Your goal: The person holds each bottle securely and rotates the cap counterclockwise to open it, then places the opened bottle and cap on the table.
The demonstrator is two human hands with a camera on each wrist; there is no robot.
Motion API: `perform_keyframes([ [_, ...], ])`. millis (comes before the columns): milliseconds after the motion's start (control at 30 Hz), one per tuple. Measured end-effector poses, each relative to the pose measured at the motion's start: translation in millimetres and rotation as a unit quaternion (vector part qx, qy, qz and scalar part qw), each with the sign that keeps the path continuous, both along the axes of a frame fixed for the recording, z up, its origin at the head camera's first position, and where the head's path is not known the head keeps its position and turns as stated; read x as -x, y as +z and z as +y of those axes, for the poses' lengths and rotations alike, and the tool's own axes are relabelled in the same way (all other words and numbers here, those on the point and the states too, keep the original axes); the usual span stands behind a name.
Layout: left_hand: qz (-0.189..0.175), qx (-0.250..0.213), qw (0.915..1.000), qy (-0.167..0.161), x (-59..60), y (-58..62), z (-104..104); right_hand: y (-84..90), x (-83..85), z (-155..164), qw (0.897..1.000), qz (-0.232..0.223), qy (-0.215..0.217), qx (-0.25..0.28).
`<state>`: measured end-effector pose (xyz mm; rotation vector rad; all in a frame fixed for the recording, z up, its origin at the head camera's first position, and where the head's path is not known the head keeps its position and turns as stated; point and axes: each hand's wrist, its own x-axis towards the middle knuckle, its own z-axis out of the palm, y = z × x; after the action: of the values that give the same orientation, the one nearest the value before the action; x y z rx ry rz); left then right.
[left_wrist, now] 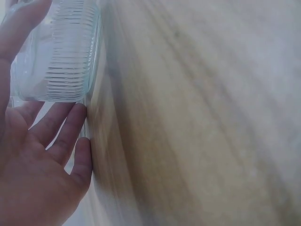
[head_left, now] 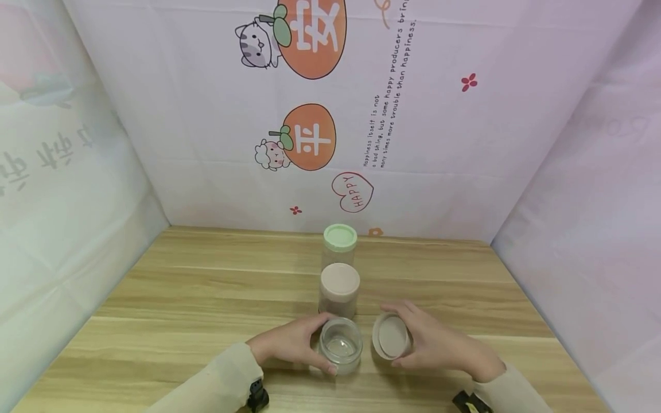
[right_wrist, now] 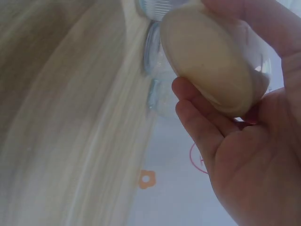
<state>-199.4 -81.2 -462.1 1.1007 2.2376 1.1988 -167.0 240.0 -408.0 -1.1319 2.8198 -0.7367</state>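
A glass jar (head_left: 341,346) without a lid stands on the wooden table, and its ribbed side (left_wrist: 71,52) shows in the left wrist view. My left hand (head_left: 296,346) holds it from the left, thumb on the near side and fingers at the far side. Just right of the jar, my right hand (head_left: 431,342) grips a round beige lid (head_left: 391,336) by its edge. The lid (right_wrist: 207,56) is tilted and held above the table, apart from the jar. Behind the open jar stands a second jar with a pinkish-beige lid (head_left: 339,281).
Farther back, a jar with a light green lid (head_left: 340,237) completes a row with the other jars. The wooden table (head_left: 206,275) ends at a printed white cloth (head_left: 423,189), and white cloth also hangs on both sides.
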Motion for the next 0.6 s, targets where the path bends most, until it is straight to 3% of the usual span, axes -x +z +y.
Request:
perform_keyframes([
  [233,0.004,0.002,1.0,-0.001,0.8,-1.5,-0.3,-8.3,0.0,3.8,1.0,-0.003,0.019,0.001],
  [600,0.004,0.001,1.0,0.0,1.1,-0.7,-0.8,-20.2,-0.4,9.6,0.998,-0.054,0.037,-0.003],
])
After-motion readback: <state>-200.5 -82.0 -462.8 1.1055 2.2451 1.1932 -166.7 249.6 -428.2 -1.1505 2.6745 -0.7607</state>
